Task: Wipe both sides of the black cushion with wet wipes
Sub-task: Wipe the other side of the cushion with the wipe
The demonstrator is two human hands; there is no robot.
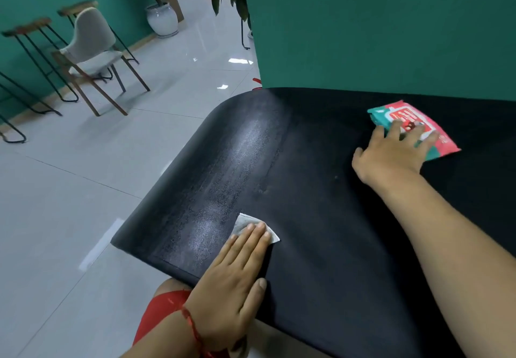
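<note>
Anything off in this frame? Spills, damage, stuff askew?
Nothing broken or spilled. The only oddity is a pale shiny band on the cushion, left of the wipe under the left hand: probably wet sheen, not damage. The wipes pack sits under the right hand.

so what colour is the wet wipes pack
The wet wipes pack is red and teal with white print, seen in the head view.
</note>
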